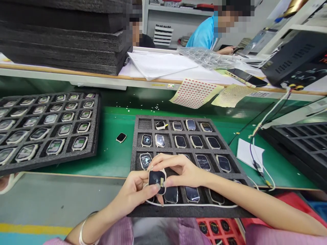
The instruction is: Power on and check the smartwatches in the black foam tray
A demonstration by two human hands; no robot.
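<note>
A smartwatch body (pixel 154 178) without a strap, with a small yellowish sticker on its dark screen, is held over the near left part of a black foam tray (pixel 194 211). My left hand (pixel 136 189) is closed around its left side, thumb on the glass. From above and the right, my right hand (pixel 180 168) grips its edge between fingers and thumb. A white cable (pixel 194 205) runs beneath the watch along the tray's front; where its end sits is hidden. Several similar watches lie in the tray's pockets, and two at the left show lit faces, one being a watch (pixel 145 160) beside my fingers.
A single watch (pixel 121 137) lies on the green bench. To the left is a tilted foam tray (pixel 95 136) full of watches. Stacked black foam (pixel 76 44), sticker sheets (pixel 195 92) and a phone (pixel 246 77) occupy the shelf. Another person in a blue top (pixel 201 34) sits opposite.
</note>
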